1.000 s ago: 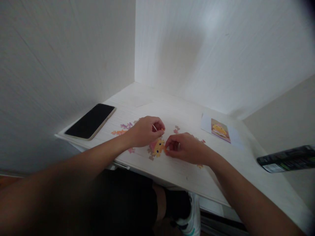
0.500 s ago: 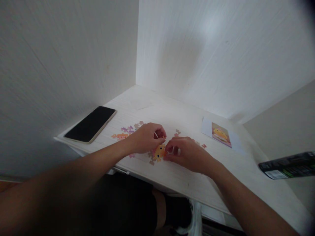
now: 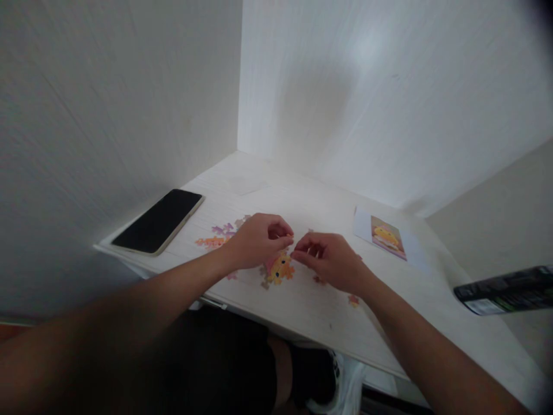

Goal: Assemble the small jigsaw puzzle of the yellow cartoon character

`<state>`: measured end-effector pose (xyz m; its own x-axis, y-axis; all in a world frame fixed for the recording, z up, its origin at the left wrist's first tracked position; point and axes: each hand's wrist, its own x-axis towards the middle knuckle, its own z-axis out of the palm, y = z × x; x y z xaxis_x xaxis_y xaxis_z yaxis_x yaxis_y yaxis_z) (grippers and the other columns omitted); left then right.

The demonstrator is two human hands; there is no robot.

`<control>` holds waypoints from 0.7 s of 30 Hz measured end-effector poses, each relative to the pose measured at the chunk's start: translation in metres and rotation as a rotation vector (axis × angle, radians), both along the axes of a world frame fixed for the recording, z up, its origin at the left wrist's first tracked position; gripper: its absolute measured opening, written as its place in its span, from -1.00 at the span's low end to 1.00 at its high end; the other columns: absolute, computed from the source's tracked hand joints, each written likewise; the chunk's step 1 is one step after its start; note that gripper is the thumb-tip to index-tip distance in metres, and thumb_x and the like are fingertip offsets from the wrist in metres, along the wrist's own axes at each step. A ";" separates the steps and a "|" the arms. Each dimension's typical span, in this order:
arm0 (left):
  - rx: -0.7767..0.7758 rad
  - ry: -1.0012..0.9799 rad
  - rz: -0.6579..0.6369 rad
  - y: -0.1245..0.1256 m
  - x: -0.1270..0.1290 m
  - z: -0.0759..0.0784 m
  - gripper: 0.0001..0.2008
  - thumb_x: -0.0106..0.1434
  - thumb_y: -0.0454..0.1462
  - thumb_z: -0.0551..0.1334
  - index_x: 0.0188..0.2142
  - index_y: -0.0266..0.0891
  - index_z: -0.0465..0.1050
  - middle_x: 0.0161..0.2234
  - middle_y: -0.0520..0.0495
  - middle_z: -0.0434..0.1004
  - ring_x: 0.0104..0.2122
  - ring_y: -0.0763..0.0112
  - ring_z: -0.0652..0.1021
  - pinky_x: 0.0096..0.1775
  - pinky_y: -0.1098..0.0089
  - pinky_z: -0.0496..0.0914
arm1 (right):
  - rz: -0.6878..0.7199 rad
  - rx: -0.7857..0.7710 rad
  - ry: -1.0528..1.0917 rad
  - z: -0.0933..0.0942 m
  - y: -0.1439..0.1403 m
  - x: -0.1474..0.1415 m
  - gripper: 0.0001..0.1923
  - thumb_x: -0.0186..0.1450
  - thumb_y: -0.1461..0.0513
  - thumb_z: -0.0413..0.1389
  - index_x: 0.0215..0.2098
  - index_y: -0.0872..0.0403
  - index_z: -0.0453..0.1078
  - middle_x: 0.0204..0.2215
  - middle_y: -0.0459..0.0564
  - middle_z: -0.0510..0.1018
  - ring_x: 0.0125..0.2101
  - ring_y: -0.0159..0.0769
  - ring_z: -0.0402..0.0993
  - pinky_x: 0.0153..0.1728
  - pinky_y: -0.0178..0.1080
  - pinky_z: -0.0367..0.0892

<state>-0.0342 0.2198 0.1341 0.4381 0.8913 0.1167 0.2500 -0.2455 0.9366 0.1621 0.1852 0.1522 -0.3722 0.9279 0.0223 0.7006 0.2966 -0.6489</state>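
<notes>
Both hands are over the middle of the white counter (image 3: pixel 302 305), right above a small joined-up bit of jigsaw (image 3: pixel 279 268) – yellow/orange/pink, looks like a cartoon face. Left hand (image 3: pixel 259 239) has thumb & forefinger pinched together at the tips, prob on a tiny piece, but it's too small to make out so can't tell what's in that grip. Right hand (image 3: pixel 330 259) sits just beside it, fingers curled in w/ the tips close together, nearly meeting the left's; can't tell if it has hold of anything either. Loose pieces (image 3: pixel 216 236) in purple/orange lie on the counter to the left of the left hand, a couple more near the right wrist (image 3: pixel 353 300). Black phone (image 3: pixel 159 220) lies face up at the counter's left edge, well apart from the hands. Picture card (image 3: pixel 386 236) w/ the same yellow character sits off to the right – and a dark box (image 3: pixel 503 288) pokes in at far right.
</notes>
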 end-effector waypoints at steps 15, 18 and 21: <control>-0.083 0.006 -0.050 -0.005 0.000 0.009 -0.72 0.06 -0.19 0.40 -0.24 -0.26 0.52 -0.38 -0.03 0.60 -0.41 0.38 0.58 -0.32 0.35 0.46 | -0.105 -0.199 0.576 -0.001 0.014 0.008 -0.70 0.14 0.07 0.28 -0.29 0.12 0.45 -0.51 -0.08 0.54 -0.54 -0.44 0.39 -0.50 -0.32 0.30; 0.257 0.425 -0.073 -0.007 -0.003 0.009 -0.68 0.06 -0.07 0.39 -0.25 -0.21 0.55 -0.39 0.00 0.54 -0.44 0.38 0.51 -0.32 0.34 0.35 | -0.141 -0.220 0.577 -0.001 0.019 0.015 -0.70 0.11 0.10 0.30 -0.27 0.13 0.48 -0.48 -0.09 0.53 -0.53 -0.46 0.37 -0.49 -0.33 0.30; 0.375 0.592 -0.055 -0.015 0.000 0.005 -0.59 0.10 0.02 0.34 -0.19 -0.21 0.53 -0.37 -0.03 0.50 -0.41 0.34 0.47 -0.29 0.32 0.30 | -0.125 -0.257 0.568 -0.001 0.021 0.019 -0.72 0.11 0.13 0.29 -0.27 0.14 0.50 -0.46 -0.08 0.54 -0.49 -0.45 0.40 -0.46 -0.33 0.33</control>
